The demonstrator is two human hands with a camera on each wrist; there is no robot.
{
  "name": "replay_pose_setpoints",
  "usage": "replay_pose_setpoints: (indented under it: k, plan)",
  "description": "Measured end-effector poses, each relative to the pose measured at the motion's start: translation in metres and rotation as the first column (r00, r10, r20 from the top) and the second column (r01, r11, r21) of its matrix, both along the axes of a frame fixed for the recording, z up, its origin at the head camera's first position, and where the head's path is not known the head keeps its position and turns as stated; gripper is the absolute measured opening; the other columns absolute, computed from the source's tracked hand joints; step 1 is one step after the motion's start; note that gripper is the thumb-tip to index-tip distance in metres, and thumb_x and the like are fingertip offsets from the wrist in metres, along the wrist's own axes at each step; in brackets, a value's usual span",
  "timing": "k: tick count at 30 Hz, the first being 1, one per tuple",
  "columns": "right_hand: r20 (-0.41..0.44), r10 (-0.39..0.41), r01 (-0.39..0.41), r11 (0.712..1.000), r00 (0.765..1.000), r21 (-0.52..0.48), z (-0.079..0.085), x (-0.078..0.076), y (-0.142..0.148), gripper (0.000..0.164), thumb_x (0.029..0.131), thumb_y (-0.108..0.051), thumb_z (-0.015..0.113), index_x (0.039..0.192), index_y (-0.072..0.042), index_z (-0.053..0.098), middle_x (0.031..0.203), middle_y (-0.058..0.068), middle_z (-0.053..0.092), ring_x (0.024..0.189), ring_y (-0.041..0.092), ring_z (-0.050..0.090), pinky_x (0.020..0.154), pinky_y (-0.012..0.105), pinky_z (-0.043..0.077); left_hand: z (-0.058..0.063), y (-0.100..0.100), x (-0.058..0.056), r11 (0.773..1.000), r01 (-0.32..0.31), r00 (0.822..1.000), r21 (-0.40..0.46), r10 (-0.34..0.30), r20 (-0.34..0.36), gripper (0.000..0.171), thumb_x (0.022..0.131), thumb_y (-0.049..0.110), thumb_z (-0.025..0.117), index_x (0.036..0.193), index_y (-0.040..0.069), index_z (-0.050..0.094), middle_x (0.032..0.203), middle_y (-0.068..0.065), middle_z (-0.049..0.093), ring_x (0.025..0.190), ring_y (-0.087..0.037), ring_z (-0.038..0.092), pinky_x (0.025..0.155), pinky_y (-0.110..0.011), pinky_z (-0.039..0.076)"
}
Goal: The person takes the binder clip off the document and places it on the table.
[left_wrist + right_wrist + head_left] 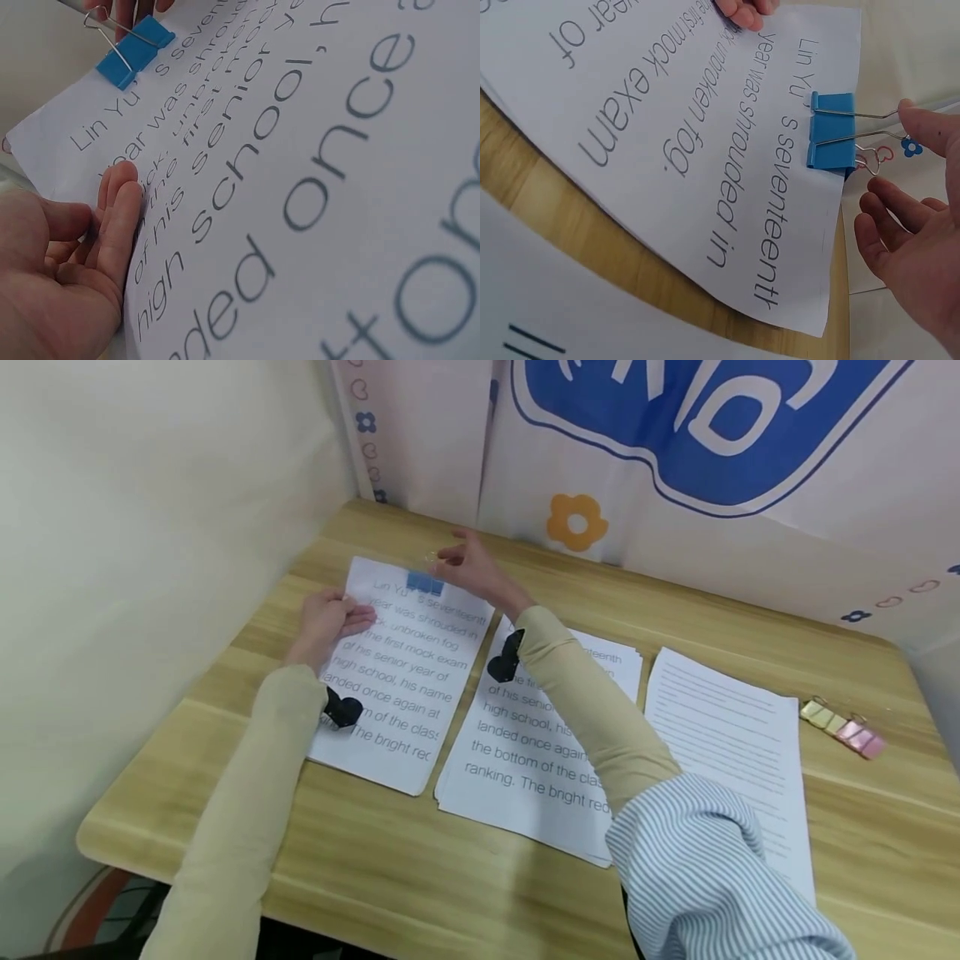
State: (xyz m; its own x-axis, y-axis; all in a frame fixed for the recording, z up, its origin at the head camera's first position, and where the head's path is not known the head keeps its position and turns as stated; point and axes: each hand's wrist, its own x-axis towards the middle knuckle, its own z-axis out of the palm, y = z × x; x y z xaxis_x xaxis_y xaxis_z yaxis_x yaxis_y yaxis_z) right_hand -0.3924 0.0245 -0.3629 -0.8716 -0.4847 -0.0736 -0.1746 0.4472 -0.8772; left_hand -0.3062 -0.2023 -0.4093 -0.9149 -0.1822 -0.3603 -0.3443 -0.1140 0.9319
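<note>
A blue binder clip [832, 131] grips the top edge of a stack of printed sheets [397, 693] on the left of the table. Its wire handles stick out past the paper. My right hand [472, 564] is at those handles, the thumb tip right at one wire in the right wrist view and the other fingers spread apart from it. At the left edge of the same stack, my left hand [82, 262] rests with its fingers lying over the printed side, palm turned up. The left thumb bends in toward the fingers.
A second printed stack [525, 760] lies just right of the clipped one, partly under my right forearm. Lined sheets [727, 743] lie farther right. Beyond them are a yellow binder clip [821, 716] and a pink one [860, 737]. A printed backdrop [675, 543] closes the table's back edge.
</note>
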Motion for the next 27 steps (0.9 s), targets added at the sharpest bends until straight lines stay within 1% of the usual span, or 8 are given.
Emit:
replay_pose_setpoints:
  k: [4,7,9,11,14,16,23,27]
  plan:
    - [0.008,-0.009,0.009,1.000,1.000,0.010,0.003,0.000,-0.002,0.083,0.089,-0.026,0.066,0.150,-0.013,0.012,0.143,0.009,0.046,0.130,0.021,0.047,0.110,0.031,0.040,0.000,0.000,-0.001,1.000,0.002,1.000,0.003,-0.002,-0.002,0.037,0.100,0.011,0.044,0.134,-0.003,0.039,0.086,-0.001,0.064,0.077,-0.008,0.068,0.082,-0.021,0.057]
    - [0.018,-0.012,0.012,1.000,1.000,0.019,0.004,0.000,-0.004,0.082,0.089,-0.027,0.065,0.150,-0.015,0.012,0.143,0.009,0.047,0.130,0.020,0.047,0.111,0.032,0.039,-0.001,0.000,-0.001,1.000,-0.006,1.000,0.006,0.006,-0.006,0.026,0.100,0.010,0.044,0.123,0.000,0.045,0.084,-0.001,0.065,0.076,-0.008,0.068,0.082,-0.021,0.057]
    - [0.021,-0.013,0.013,1.000,1.000,0.022,0.005,0.000,-0.005,0.082,0.089,-0.026,0.065,0.150,-0.015,0.013,0.142,0.009,0.048,0.129,0.019,0.048,0.111,0.033,0.039,-0.001,0.000,-0.001,1.000,-0.010,1.000,0.003,0.010,-0.006,0.022,0.100,0.011,0.044,0.119,0.001,0.046,0.083,0.000,0.065,0.076,-0.008,0.068,0.081,-0.021,0.057]
    - [0.024,-0.011,0.011,1.000,1.000,0.013,0.004,0.000,-0.007,0.081,0.090,-0.024,0.065,0.150,-0.015,0.013,0.140,0.009,0.050,0.128,0.019,0.049,0.111,0.033,0.039,0.000,0.000,-0.001,1.000,-0.016,1.000,-0.008,0.016,-0.005,0.023,0.100,0.011,0.043,0.121,0.001,0.046,0.082,0.000,0.065,0.075,-0.008,0.068,0.080,-0.021,0.058]
    - [0.024,-0.015,0.016,1.000,1.000,-0.012,0.003,-0.001,-0.007,0.079,0.090,-0.022,0.065,0.150,-0.012,0.015,0.137,0.010,0.052,0.126,0.019,0.051,0.109,0.032,0.041,0.000,0.001,-0.001,1.000,-0.017,1.000,-0.023,0.017,-0.002,0.033,0.100,0.011,0.043,0.130,-0.002,0.042,0.083,0.000,0.064,0.075,-0.007,0.068,0.079,-0.020,0.058]
    - [0.031,-0.024,0.025,0.999,0.999,-0.034,0.002,-0.002,-0.007,0.076,0.090,-0.020,0.065,0.148,-0.012,0.017,0.135,0.010,0.053,0.124,0.019,0.052,0.108,0.031,0.042,0.001,0.003,-0.001,0.999,-0.019,1.000,-0.034,0.019,-0.002,0.037,0.100,0.011,0.043,0.133,-0.004,0.040,0.083,0.000,0.064,0.075,-0.007,0.067,0.078,-0.019,0.058]
    - [0.082,-0.069,0.077,0.992,0.994,-0.099,-0.001,-0.003,-0.010,0.069,0.089,-0.015,0.064,0.142,-0.005,0.021,0.128,0.012,0.057,0.114,0.021,0.058,0.102,0.029,0.047,0.001,0.003,-0.001,0.998,-0.014,1.000,-0.058,0.015,0.010,0.038,0.100,0.012,0.042,0.135,-0.002,0.040,0.089,-0.001,0.063,0.077,-0.006,0.067,0.080,-0.019,0.057]
    - [0.047,-0.098,0.102,0.989,0.994,-0.109,-0.002,-0.005,-0.012,0.064,0.090,-0.015,0.064,0.137,-0.003,0.023,0.126,0.014,0.059,0.111,0.020,0.058,0.093,0.025,0.048,0.000,0.003,0.000,0.997,-0.021,1.000,-0.074,0.022,0.010,0.036,0.100,0.014,0.043,0.133,-0.001,0.041,0.090,-0.001,0.063,0.079,-0.007,0.067,0.081,-0.020,0.057]
